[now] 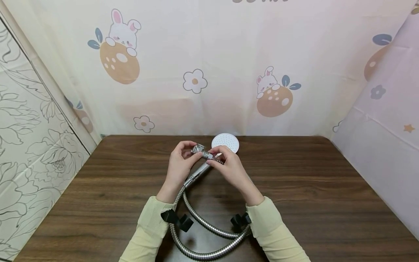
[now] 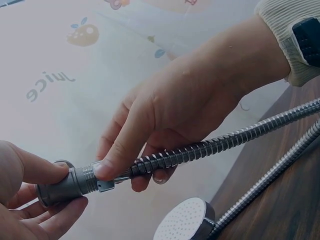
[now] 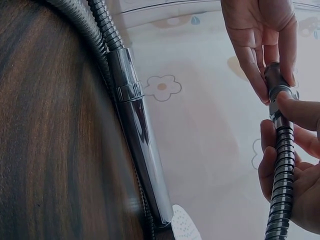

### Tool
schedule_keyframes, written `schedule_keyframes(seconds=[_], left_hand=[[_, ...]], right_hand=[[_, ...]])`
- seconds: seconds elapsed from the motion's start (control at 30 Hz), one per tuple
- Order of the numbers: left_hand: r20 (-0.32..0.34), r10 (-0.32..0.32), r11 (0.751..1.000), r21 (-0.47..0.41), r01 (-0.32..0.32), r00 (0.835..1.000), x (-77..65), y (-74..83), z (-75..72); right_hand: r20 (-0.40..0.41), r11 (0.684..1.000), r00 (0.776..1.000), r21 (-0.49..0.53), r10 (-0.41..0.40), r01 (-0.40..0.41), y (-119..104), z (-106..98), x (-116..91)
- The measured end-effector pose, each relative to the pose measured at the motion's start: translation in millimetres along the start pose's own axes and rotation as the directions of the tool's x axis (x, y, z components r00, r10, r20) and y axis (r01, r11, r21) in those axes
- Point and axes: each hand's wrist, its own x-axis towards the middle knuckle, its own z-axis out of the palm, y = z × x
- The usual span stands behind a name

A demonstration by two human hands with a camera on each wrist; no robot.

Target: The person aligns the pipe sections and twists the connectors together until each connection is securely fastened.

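Observation:
My left hand (image 1: pixel 178 163) pinches a metal threaded fitting (image 2: pixel 60 191) between thumb and fingers. In my right hand (image 1: pixel 231 168) is the end of a ribbed metal shower hose (image 2: pixel 192 152), with the thumb against its nut (image 2: pixel 106 186). Nut and fitting meet end to end; some thread shows beside the nut in the left wrist view. Whether they are screwed together I cannot tell. Behind and below the hands lies a shower head (image 1: pixel 226 141) with a white face. Its chrome handle (image 3: pixel 142 160) joins the hose's other end.
The hose loops over the dark wooden table (image 1: pixel 108 196) between the forearms. Behind the table hangs a printed curtain (image 1: pixel 226 47), with a patterned panel (image 1: pixel 32 145) at the left. Black straps with small blocks (image 1: pixel 178 220) sit on the wrists.

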Motion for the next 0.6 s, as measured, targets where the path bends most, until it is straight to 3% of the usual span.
schedule_keyframes(seconds=[0.6], left_hand=[[0.005,0.007,1.0,0.001,-0.007,1.0,-1.8,-0.1,-1.6]], right_hand=[[0.053,0.997,0.998,0.069,0.028,-0.032,-1.3,0.7,0.0]])
